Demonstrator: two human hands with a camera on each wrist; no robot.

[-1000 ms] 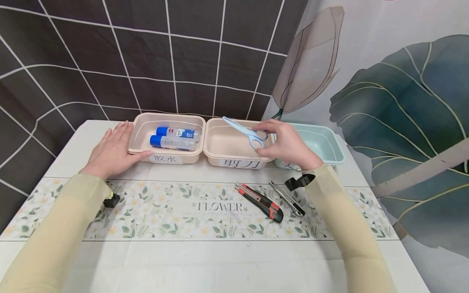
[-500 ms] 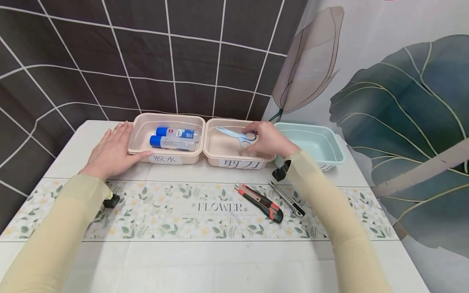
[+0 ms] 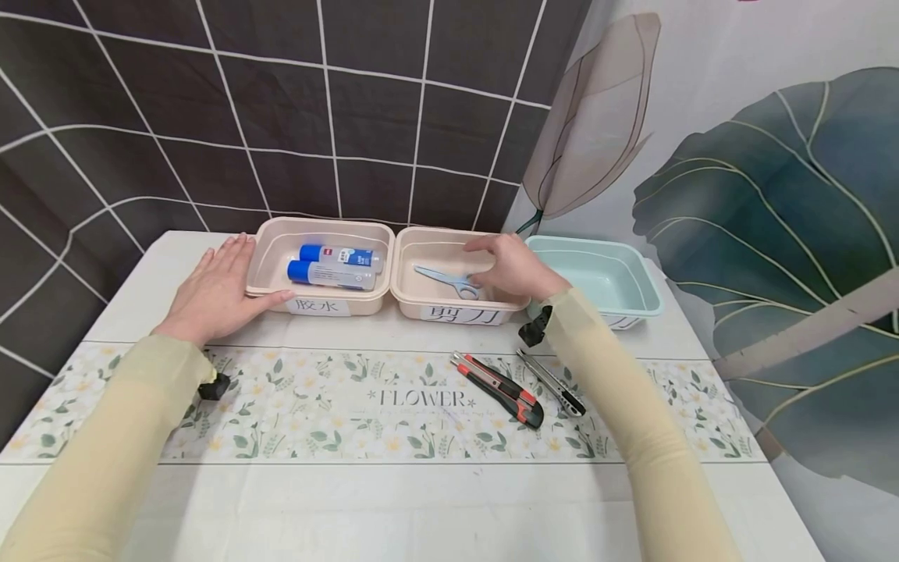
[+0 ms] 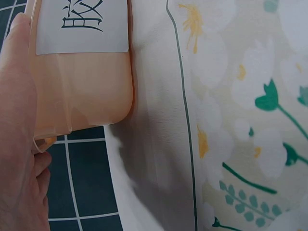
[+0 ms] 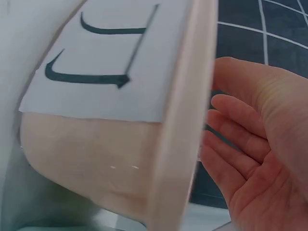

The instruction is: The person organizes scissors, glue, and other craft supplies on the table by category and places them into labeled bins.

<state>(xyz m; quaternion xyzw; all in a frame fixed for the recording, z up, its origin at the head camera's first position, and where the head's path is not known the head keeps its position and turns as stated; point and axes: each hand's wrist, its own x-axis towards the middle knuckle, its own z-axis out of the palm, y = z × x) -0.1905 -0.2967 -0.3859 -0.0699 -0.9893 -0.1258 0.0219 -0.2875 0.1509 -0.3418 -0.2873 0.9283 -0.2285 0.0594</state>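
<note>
My left hand (image 3: 211, 289) rests with straight fingers along the left side of the left pink bin (image 3: 368, 304), its thumb over the front rim. Two blue-capped glue tubes (image 3: 332, 274) lie inside that bin. In the middle pink bin (image 3: 410, 299) lies a pair of light blue scissors (image 3: 441, 277), blades toward the left. My right hand (image 3: 516, 265) hovers over this bin's right end, thumb and fingers spread apart close by the scissors' handles. The right wrist view shows that hand (image 5: 260, 130) with loosely bent fingers and nothing in them, partly behind the bin's rim.
A teal bin (image 3: 604, 281) stands to the right, its label partly behind the right wrist. In front of the bins lie a red-and-black utility knife (image 3: 497, 389) and a slim silver one (image 3: 551, 382) on the flowered cloth (image 3: 316, 421). A dark checked curtain (image 3: 281, 101) hangs behind.
The right hand has carried the scissors left and down into the middle bin and let go of them. Its fingers have opened. The left hand stays put.
</note>
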